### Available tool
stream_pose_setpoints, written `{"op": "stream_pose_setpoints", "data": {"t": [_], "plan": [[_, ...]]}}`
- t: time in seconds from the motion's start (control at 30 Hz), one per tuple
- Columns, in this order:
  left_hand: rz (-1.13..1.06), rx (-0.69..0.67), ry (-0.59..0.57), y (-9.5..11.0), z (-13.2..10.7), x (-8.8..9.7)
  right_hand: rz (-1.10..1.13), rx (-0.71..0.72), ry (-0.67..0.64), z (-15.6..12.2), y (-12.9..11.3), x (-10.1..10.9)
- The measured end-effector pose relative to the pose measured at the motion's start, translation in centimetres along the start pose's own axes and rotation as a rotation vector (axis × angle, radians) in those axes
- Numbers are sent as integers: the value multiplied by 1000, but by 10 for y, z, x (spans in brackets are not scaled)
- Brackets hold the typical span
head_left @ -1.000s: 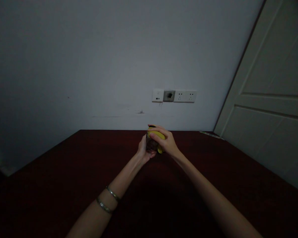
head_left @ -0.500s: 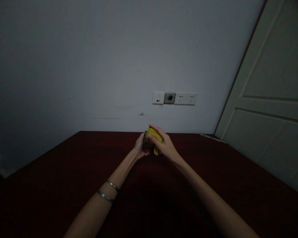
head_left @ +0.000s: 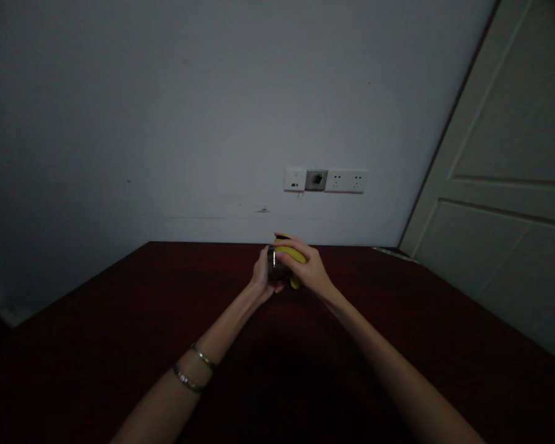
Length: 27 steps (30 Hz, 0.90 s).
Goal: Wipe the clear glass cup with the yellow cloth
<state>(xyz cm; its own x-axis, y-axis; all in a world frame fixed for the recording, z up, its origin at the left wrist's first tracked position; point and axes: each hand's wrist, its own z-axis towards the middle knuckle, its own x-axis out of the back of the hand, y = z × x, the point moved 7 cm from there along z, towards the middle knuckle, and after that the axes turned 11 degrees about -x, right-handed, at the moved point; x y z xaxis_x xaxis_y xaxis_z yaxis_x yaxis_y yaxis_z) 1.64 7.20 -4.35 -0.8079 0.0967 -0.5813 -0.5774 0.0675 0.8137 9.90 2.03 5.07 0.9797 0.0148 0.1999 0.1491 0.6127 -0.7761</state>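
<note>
My left hand (head_left: 261, 273) is closed around a dark, shiny, see-through object (head_left: 276, 267) that looks like a small glass or jar. A bright streak of reflected light runs down its side. In my right hand (head_left: 315, 271) is a yellow cloth (head_left: 292, 252), bunched under the fingers and pressed against the right side and top of the dark object. A fold of the cloth hangs below the right hand. Both hands are raised a little over the dark red table, close together. The fingers of my left hand are partly hidden behind the object.
The dark red tabletop (head_left: 203, 308) reaches back to a pale wall (head_left: 203, 123). Sockets and a switch (head_left: 326, 180) are set in the wall beyond my hands. A panelled door (head_left: 504, 246) stands at the right. A thin flat strip (head_left: 394, 254) lies at the table's far right corner.
The dark object has turned a little in my left hand, and its side shows a bright streak. My right hand has shifted slightly right with the cloth.
</note>
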Motion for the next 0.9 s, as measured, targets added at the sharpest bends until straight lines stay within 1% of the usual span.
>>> {"op": "stream_pose_setpoints", "data": {"t": [0.1,0.17,0.23,0.3,0.4,0.5,0.57,0.67,0.83,0.9], "plan": [[110,-50,16,5,-4,0,67,-96,35,4,8,3],[136,-35,3,5,-6,-2,99,-158,49,7,14,5],[143,-34,10,5,-7,-4,98,-181,43,8,16,6],[139,-50,36,7,-8,-4,61,-138,25,7,11,7],[105,-81,65,10,-11,-4,-48,20,-23,1,-4,7],[79,-90,76,11,-13,-2,-157,166,-112,-7,-18,3],[87,-81,84,10,-14,0,-201,204,-139,-10,-21,1],[112,-61,83,10,-15,1,-209,167,-95,-6,-16,3],[156,-56,44,11,-15,-3,-192,13,56,3,-3,12],[143,-49,64,10,-15,-1,-216,36,30,1,-7,10]]}}
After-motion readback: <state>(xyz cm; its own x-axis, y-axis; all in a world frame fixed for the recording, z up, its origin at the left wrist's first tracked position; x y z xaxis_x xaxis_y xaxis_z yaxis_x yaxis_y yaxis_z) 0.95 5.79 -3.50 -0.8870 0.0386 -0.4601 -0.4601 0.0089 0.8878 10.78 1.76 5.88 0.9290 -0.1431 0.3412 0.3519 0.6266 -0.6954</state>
